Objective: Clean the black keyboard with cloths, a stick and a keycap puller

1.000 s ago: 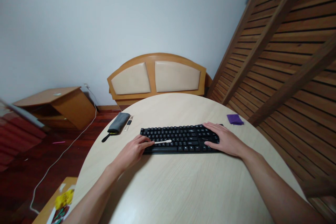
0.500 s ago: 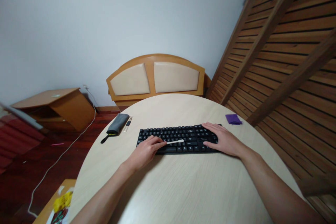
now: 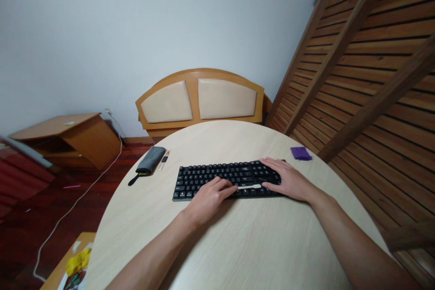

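Observation:
A black keyboard [image 3: 193,181] lies on the round table. My left hand [image 3: 211,199] is closed around a slim white brush-like stick [image 3: 249,186], its wider end pointing right over the lower rows of keys. I cannot make out bristles on that end. My right hand [image 3: 287,179] rests with fingers spread on the keyboard's right end, covering part of the number keys. Its thumb is close to the tip of the stick.
On the table [image 3: 265,244], a grey pouch [image 3: 151,159] with a black loop and a small clear item [image 3: 164,160] with a black band lie at left. A folded purple cloth [image 3: 301,153] lies at right. Beyond stand a headboard [image 3: 195,99] and wooden slats [image 3: 367,95].
My left hand has moved right along the keyboard with the white stick, whose tip is now near my right thumb. My right hand has stayed in place.

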